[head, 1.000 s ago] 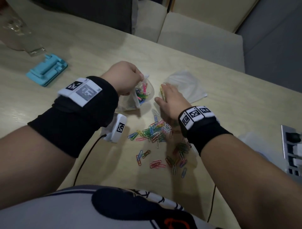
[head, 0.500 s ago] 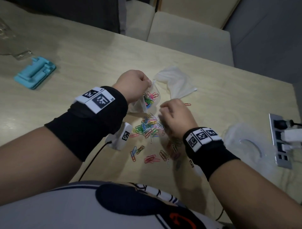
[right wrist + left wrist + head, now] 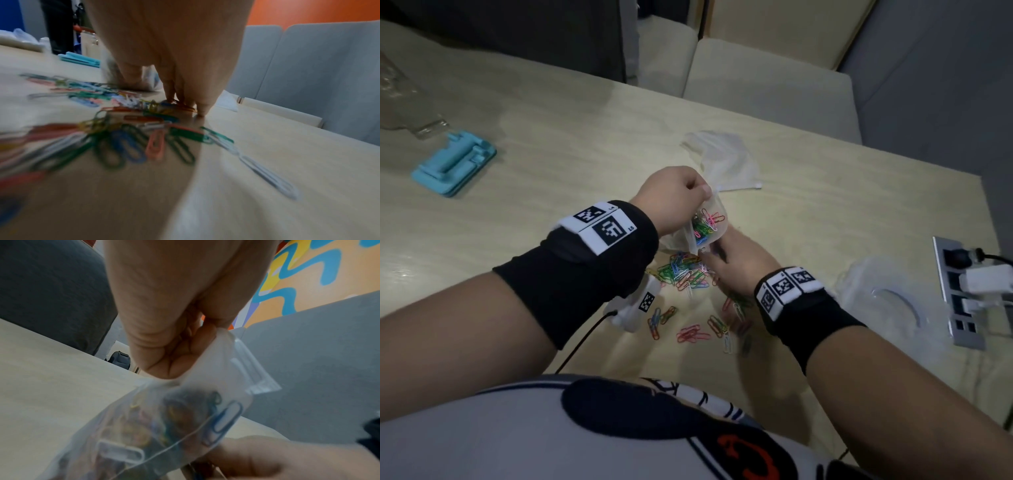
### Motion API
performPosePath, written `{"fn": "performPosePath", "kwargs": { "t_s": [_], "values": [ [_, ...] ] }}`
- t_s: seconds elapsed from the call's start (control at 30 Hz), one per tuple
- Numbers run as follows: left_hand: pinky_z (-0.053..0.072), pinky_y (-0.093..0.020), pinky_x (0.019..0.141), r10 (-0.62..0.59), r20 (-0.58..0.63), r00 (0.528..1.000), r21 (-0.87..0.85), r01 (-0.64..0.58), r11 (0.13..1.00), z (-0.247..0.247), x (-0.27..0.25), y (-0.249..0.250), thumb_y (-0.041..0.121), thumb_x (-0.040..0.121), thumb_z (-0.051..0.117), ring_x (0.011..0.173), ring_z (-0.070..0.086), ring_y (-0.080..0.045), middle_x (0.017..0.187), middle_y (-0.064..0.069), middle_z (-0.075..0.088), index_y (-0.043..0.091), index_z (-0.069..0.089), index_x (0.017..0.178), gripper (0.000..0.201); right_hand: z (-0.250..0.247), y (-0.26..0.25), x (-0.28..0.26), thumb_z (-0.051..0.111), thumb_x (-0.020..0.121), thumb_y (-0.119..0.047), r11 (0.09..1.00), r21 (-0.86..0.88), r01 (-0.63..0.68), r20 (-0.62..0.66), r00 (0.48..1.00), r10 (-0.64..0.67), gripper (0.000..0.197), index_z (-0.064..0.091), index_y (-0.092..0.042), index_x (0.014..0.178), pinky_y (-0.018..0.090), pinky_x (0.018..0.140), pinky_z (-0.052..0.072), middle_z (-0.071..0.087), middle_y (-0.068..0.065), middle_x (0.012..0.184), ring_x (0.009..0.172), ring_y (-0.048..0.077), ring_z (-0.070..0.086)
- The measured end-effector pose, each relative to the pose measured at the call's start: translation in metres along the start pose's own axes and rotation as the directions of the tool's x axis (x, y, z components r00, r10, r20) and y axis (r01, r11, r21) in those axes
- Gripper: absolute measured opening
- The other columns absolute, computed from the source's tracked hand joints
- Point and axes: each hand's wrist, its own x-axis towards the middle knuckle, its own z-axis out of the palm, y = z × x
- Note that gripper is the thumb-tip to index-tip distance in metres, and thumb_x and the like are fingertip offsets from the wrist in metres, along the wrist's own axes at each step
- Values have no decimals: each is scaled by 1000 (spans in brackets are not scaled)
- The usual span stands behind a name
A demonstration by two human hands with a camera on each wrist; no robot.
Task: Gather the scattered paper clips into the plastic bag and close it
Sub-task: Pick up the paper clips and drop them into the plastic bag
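Note:
A small clear zip bag [image 3: 709, 226] with several coloured paper clips inside hangs just above the table, its mouth open. My left hand [image 3: 678, 195] pinches its top edge; the left wrist view shows the bag [image 3: 185, 418] under the left hand [image 3: 185, 340]. My right hand [image 3: 736, 263] sits right below the bag at the edge of the clip pile [image 3: 681, 274], its fingers curled down onto a few clips. In the right wrist view the right hand [image 3: 176, 91] has its fingertips [image 3: 202, 108] on the table among the clips [image 3: 131, 129]. More clips [image 3: 693, 334] lie scattered nearer me.
Another clear plastic bag [image 3: 722, 161] lies behind the hands. A blue stand [image 3: 453, 166] is at far left, a power strip [image 3: 969, 294] and crumpled plastic [image 3: 887, 301] at right. A white device [image 3: 637, 308] with a cable sits under my left wrist.
My right hand came back from beside the far bag to the clip pile and curled its fingers there, close under the held bag. My left hand has kept its pinch on the bag.

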Motion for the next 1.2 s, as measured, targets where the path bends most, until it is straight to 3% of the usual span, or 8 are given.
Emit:
{"fn": "performPosePath", "kwargs": {
  "t_s": [0.2,0.37,0.5,0.73,0.87,0.97,1.07,1.2],
  "values": [
    [35,-26,54,16,12,1000,0,-16,1000,8,-4,2,23,92,53,58,44,-9,63,8,49,15,64,86,15,4,15,-46,48,93,-21,998,63,-31,0,1000,31,40,54,-24,133,29,109,36,51,-4,143,130,16,48],
    [34,-25,51,32,25,999,32,-33,999,16,-10,6,23,92,52,56,43,-10,63,6,47,15,64,86,15,-7,34,-54,44,85,0,961,168,-219,-264,929,258,53,48,-14,136,24,106,31,48,10,140,128,24,46],
    [36,-27,56,35,39,999,36,-36,999,21,-16,7,24,92,53,60,45,-13,65,6,50,14,65,88,16,-6,33,-51,41,86,3,964,76,-255,-63,963,260,70,24,-18,151,26,116,14,20,5,160,146,20,21],
    [38,-29,67,29,35,999,66,-32,997,23,-20,7,24,92,52,62,47,-14,65,6,50,10,67,94,21,7,9,-54,41,83,6,996,-13,-84,61,994,85,59,53,-20,135,31,111,32,40,0,151,137,23,39],
    [38,-29,67,36,46,998,78,-39,996,27,-21,6,24,92,53,59,45,-13,64,5,50,9,68,94,22,10,20,-68,42,85,2,970,183,-160,-97,979,180,53,58,-24,128,22,101,39,57,2,134,122,20,55],
    [38,-30,68,41,56,998,83,-45,996,29,-22,6,23,91,52,59,45,-15,64,5,49,7,68,94,22,1,37,-67,43,87,0,955,143,-261,-236,928,289,51,50,-19,135,25,100,36,49,10,135,124,28,49],
    [37,-29,68,43,62,997,96,-49,994,30,-24,5,23,91,52,59,45,-13,64,6,50,8,67,93,21,0,46,-73,39,83,2,921,15,-389,-137,912,387,65,37,-22,143,36,107,31,36,10,145,131,34,34],
    [37,-30,67,46,66,997,103,-53,993,30,-24,4,23,91,52,58,45,-12,64,5,50,8,67,92,21,17,35,-81,45,84,1,943,8,-332,-139,934,330,55,47,-18,136,38,102,36,42,11,132,123,33,40]
  ]
}}
